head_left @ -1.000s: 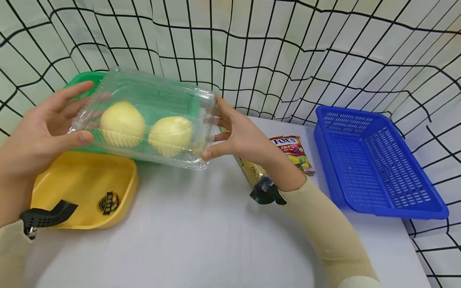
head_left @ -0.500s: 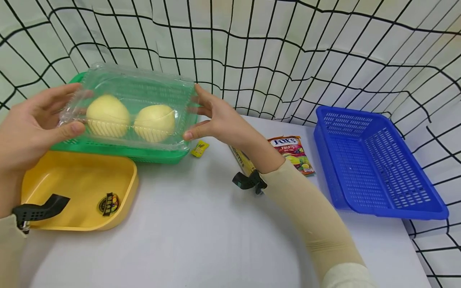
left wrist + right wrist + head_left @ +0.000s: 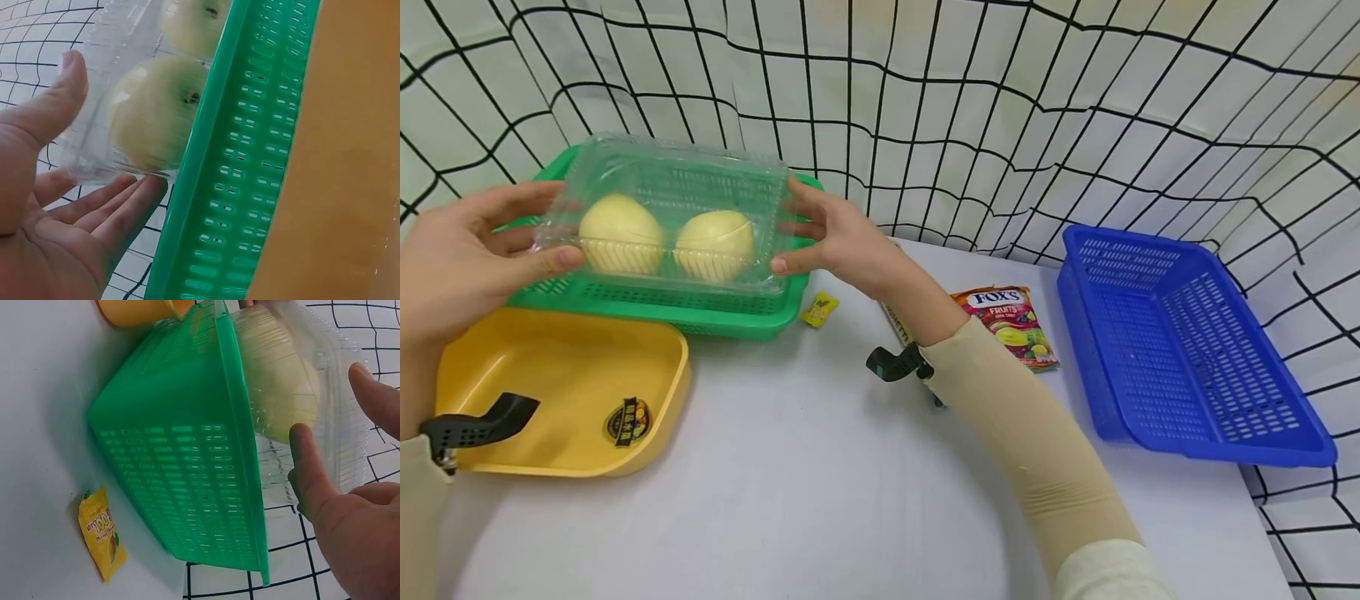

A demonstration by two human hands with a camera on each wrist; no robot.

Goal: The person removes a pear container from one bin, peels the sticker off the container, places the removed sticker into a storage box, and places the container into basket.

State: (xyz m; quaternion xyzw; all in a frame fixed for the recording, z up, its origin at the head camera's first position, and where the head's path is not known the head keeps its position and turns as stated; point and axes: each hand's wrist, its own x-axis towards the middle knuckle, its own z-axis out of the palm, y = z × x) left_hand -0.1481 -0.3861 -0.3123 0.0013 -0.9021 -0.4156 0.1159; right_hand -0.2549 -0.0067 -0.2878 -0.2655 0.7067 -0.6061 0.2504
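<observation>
A clear plastic clamshell box with two pale yellow round fruits inside is held between both hands. It lies over the green basket, within the rim's outline in the head view. My left hand grips its left end, thumb on the near side and fingers behind and beneath. At the opposite end my right hand holds it with thumb and fingertips. In the left wrist view the lower part of the fruits is hidden by the basket's green rim.
In front of the green basket stands a yellow tub with a dark round sticker in it. A small yellow candy and a red Fox's candy bag lie on the white table. A blue basket stands right, wire mesh behind.
Both hands have carried the box left and away, then lowered it over the green basket. The small yellow candy, hidden a second ago, has come into sight.
</observation>
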